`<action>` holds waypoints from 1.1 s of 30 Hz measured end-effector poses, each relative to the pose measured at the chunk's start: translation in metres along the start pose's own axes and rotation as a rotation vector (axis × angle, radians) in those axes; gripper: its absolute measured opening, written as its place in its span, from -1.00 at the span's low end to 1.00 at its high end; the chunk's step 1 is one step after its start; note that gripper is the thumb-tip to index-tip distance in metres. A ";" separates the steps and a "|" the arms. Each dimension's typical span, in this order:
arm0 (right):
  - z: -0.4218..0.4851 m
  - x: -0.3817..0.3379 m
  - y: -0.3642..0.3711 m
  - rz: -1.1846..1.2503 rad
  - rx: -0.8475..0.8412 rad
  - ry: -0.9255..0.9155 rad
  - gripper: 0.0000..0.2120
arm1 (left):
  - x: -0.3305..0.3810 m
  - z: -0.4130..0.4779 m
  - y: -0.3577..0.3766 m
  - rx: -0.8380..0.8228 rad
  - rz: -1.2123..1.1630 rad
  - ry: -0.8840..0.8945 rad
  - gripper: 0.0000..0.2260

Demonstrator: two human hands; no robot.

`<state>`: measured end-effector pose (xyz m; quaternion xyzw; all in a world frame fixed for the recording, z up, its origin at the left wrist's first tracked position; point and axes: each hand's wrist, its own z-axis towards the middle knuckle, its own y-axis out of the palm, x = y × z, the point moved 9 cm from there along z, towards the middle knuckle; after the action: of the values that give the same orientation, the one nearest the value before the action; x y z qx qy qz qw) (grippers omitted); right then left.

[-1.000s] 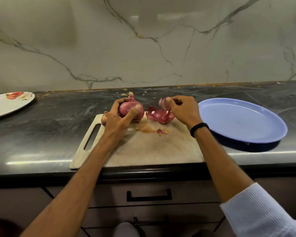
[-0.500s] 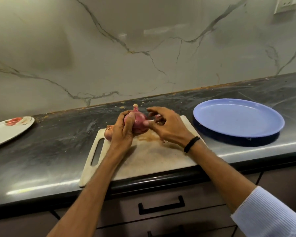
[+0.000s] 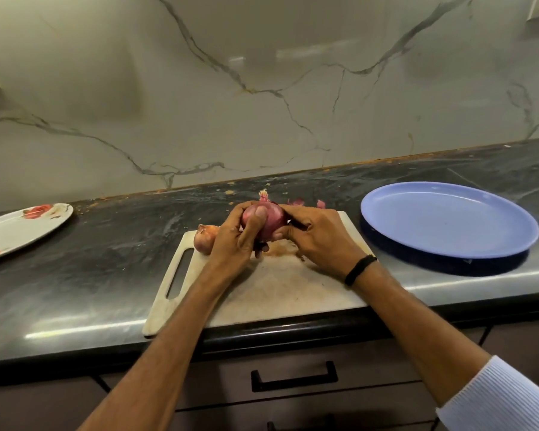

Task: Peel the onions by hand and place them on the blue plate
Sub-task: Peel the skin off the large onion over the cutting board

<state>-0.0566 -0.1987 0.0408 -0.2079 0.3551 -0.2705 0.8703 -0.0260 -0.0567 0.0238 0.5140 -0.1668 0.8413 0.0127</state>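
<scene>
over the cutting board (image 3: 280,287), the left hand (image 3: 234,241) and right hand (image 3: 318,241) both grasp a half-peeled red onion (image 3: 266,219); a second onion (image 3: 204,239) waits unpeeled, and the blue plate (image 3: 448,222) holds nothing.

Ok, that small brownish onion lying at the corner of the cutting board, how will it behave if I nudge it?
It probably rolls: the small onion is rounded and rests on the flat cutting board. It is likely firm, not floppy. Its dry papery skin may slip or flake when gripped.
</scene>
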 end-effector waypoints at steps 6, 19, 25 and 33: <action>0.001 0.016 -0.030 0.101 0.283 0.072 -0.88 | -0.005 0.001 -0.011 0.106 -0.054 -0.023 -0.62; -0.004 0.071 -0.016 -0.380 -0.073 0.600 -0.42 | -0.014 0.002 -0.009 0.109 -0.074 -0.076 -0.71; 0.010 0.076 -0.013 -0.319 -0.047 0.593 -0.57 | -0.014 0.002 -0.006 0.081 -0.095 -0.070 -0.71; 0.020 0.079 -0.009 -0.254 0.011 0.480 -0.48 | -0.016 0.002 -0.007 0.078 -0.085 -0.053 -0.64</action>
<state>0.0020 -0.2509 0.0190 -0.1763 0.5207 -0.4211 0.7214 -0.0151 -0.0485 0.0126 0.5428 -0.1121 0.8320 0.0237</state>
